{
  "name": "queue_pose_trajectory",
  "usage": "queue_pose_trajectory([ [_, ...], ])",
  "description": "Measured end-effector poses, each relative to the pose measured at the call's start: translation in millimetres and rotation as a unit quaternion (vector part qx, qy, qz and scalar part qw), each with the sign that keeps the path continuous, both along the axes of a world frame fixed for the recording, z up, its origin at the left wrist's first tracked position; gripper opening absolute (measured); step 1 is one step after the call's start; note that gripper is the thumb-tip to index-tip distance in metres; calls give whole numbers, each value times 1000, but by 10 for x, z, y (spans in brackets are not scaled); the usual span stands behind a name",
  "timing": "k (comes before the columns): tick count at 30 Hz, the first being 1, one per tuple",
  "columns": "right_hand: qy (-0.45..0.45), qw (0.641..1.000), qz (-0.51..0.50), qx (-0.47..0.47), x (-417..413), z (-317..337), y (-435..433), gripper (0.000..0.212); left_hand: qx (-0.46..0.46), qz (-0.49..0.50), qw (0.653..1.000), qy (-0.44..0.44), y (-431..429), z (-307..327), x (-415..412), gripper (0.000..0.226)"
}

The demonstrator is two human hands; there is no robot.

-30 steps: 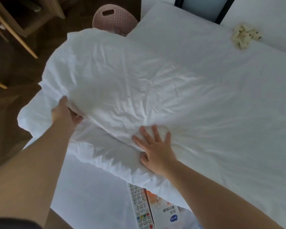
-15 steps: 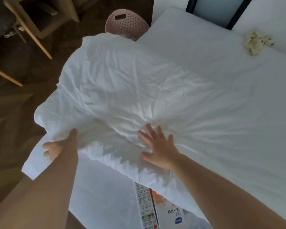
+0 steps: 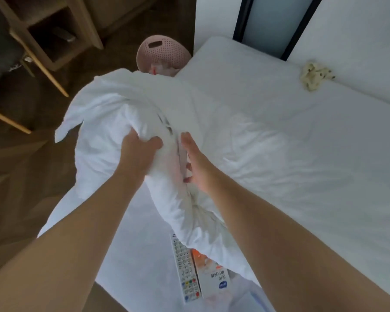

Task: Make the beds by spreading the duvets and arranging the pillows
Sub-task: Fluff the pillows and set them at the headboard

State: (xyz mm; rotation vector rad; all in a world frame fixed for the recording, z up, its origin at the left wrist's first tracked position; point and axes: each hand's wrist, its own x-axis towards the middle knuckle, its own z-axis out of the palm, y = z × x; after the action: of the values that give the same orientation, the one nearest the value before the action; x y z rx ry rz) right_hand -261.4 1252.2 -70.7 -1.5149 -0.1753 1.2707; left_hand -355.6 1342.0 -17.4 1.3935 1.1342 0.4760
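Head view: the curled fingers point(image 3: 132, 138) of the left hand point(image 3: 138, 153) dig into a bunched fold of the white duvet point(image 3: 108, 118), with the thumb point(image 3: 154, 140) clamped across the same fold, so a fistful of cloth is gripped. Just beside it, the fingers point(image 3: 187, 141) of the right hand point(image 3: 197, 168) lie straight and close together, edge-on to the camera, pressed along a deep crease in the duvet. The right thumb sits low against the cloth, and whether it pinches anything cannot be told. Both bare forearms reach in from the lower edge.

The duvet is heaped at the near left corner of the bed point(image 3: 291, 136), with one loose flap hanging past the bed edge over the wooden floor point(image 3: 20, 167) and the rest spread in wrinkles to the right. Its lower fold lies over the top ends of a remote control point(image 3: 185, 266) and a printed carton point(image 3: 215, 278), which rest side by side on the sheet. A cream, crumpled piece of fabric point(image 3: 313, 75) sits at the far side of the bed. Beyond the far bed corner stands a pink perforated basket point(image 3: 164, 51), and a wooden shelf unit point(image 3: 54, 30) is at upper left.
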Motion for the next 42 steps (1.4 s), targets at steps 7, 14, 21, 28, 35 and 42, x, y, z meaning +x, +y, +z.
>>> queue_pose_trajectory([
  [7,171,951,-216,142,451,823,-928,57,168,-312,932,81,-1284,847,755,21],
  [14,146,908,-364,143,871,1341,-3835,64,285,-608,741,-3,-3560,1059,1213,45],
  [21,114,948,-297,-27,688,747,-5675,72,268,-689,652,166,-5059,-159,796,53],
  [28,61,957,-248,-141,490,530,-5846,81,287,-679,629,246,-5000,-390,417,67],
  [35,-80,952,-227,-188,632,676,-5598,59,212,-226,936,168,-4568,21,568,22],
  [42,-343,883,-181,-266,1260,514,-5413,104,-25,-216,967,132,-4150,35,1268,105],
])
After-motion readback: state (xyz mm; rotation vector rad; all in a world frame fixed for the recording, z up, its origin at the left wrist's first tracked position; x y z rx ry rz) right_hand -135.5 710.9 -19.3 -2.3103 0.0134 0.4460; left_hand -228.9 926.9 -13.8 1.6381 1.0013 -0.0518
